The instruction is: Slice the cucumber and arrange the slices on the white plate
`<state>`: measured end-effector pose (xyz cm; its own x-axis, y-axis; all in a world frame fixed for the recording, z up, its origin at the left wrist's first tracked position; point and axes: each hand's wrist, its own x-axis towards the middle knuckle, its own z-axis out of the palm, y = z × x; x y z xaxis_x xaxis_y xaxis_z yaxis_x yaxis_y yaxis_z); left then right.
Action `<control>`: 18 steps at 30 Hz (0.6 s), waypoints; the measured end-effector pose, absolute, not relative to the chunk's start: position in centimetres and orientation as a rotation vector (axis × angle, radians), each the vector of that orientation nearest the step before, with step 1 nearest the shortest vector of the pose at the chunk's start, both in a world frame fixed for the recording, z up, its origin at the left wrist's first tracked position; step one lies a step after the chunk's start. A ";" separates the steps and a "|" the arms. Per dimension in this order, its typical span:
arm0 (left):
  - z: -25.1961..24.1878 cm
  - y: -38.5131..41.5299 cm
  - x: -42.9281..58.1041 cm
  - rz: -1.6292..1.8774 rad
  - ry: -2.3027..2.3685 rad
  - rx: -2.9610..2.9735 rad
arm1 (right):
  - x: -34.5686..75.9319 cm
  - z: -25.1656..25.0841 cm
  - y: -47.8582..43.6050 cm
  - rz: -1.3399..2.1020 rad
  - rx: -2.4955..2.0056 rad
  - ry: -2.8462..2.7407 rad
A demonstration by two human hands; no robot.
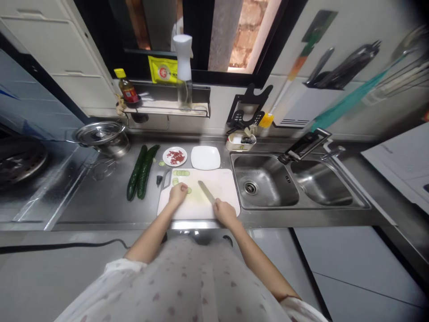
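Note:
My right hand (225, 212) is wrapped round the handle of a kitchen knife (206, 191), whose blade points away to the upper left over a white cutting board (221, 180). My left hand (178, 194) is on the board's left half, its fingers pinched together at a thin cucumber slice (189, 190); the grip is partly hidden. Just beyond that hand is another cucumber slice (175, 181). A row of overlapping cucumber slices (181, 172) lies along the board's far edge. Left of the board, two whole cucumbers (143, 172) rest side by side on the counter.
Behind the board stand a plate of chopped red pieces (175, 156) and a bare white square plate (205, 157). A double sink (264, 179) adjoins the right side. A lidded steel pot (103, 136) sits at the left; a shelf (167, 109) holds bottles above.

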<state>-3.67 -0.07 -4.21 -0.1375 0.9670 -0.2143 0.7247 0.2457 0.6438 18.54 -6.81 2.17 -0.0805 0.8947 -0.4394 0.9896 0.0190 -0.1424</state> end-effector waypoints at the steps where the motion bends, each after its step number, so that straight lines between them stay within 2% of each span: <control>1: -4.3 -0.2 -3.7 0.514 1.933 1.556 | 18.5 2.2 -6.8 -0.611 1.952 2.068; 18: -5.3 -0.6 -3.9 0.578 1.985 1.590 | 17.8 5.1 -9.0 -0.599 1.751 2.091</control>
